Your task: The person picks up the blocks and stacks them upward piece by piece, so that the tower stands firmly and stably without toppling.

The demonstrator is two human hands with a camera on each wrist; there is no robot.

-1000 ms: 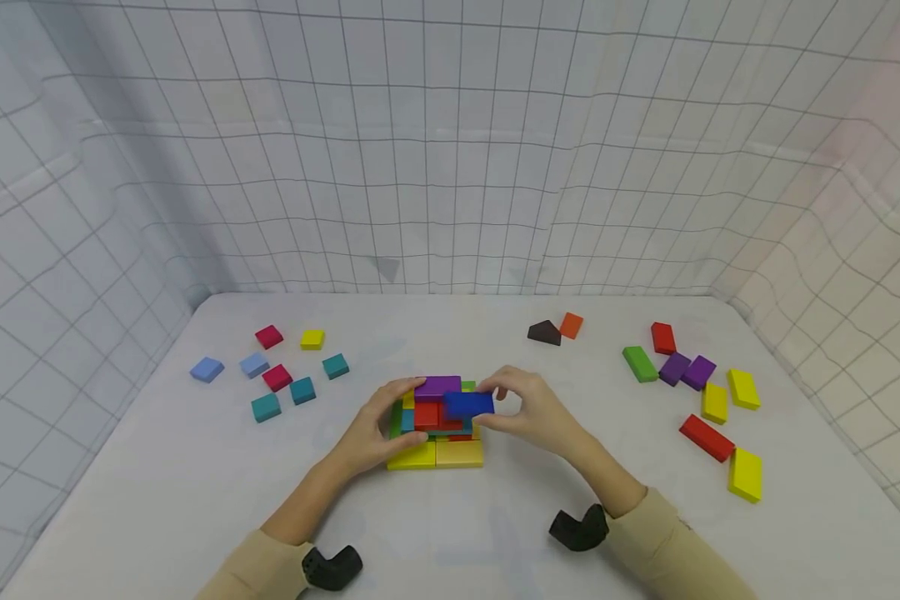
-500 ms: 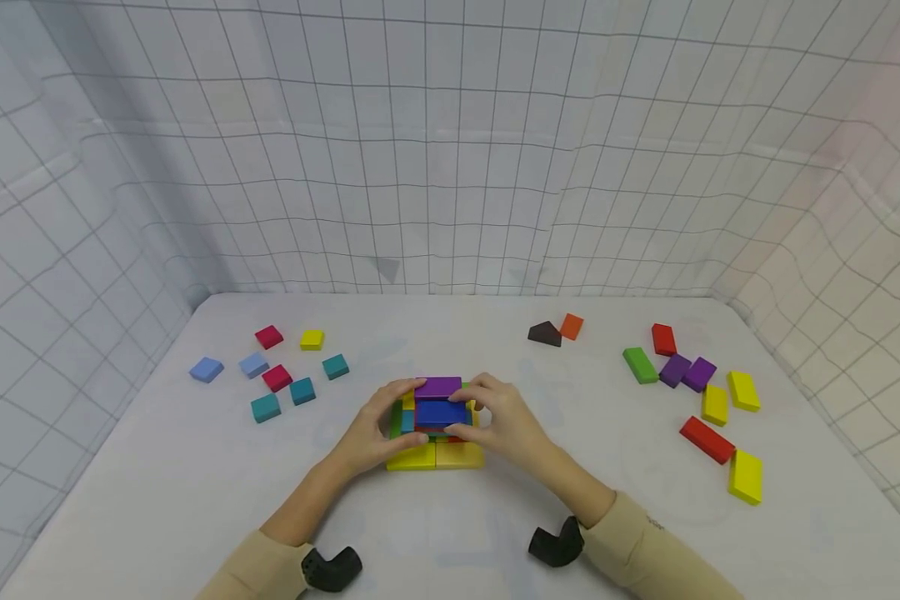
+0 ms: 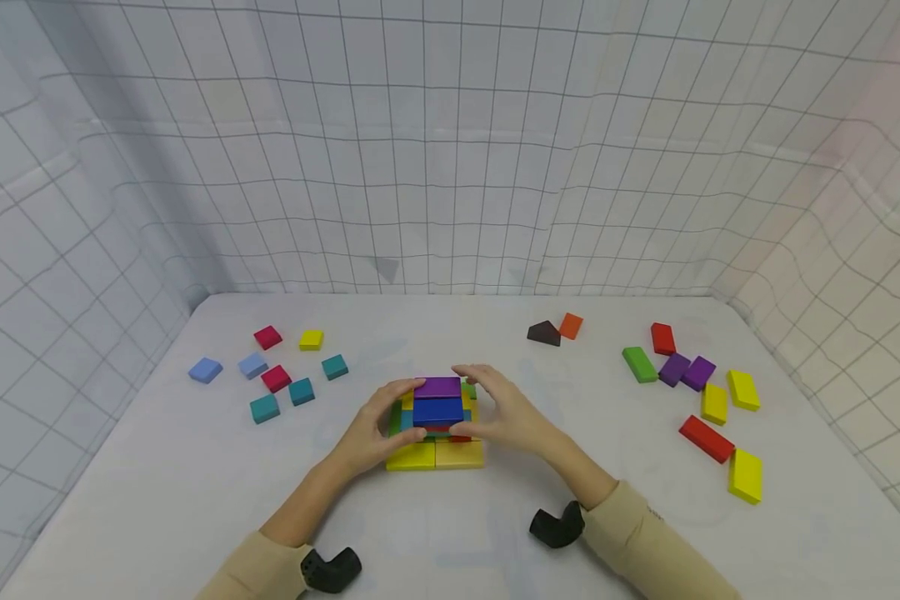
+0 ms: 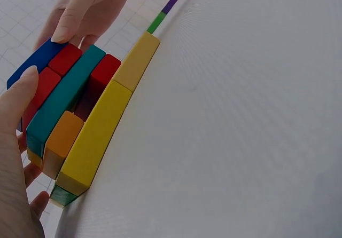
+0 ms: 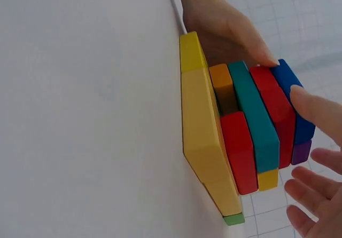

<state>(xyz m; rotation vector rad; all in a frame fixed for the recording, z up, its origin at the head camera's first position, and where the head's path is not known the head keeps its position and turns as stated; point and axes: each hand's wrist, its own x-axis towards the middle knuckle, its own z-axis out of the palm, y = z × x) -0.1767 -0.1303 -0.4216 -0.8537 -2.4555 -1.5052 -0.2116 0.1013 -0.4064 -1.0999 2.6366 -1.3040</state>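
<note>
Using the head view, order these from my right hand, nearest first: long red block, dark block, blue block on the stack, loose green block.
From the right hand:
1. Blue block: immediately left.
2. Dark block: ahead, slightly right.
3. Green block: right and ahead.
4. Long red block: farthest right.

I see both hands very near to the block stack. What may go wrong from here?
The left hand and right hand are both at the edge of the blue block, so a small bump might shift it.

The teal block spans a gap between the orange block and the lower red block, so uneven pressing could perhaps tip what rests above.
</note>
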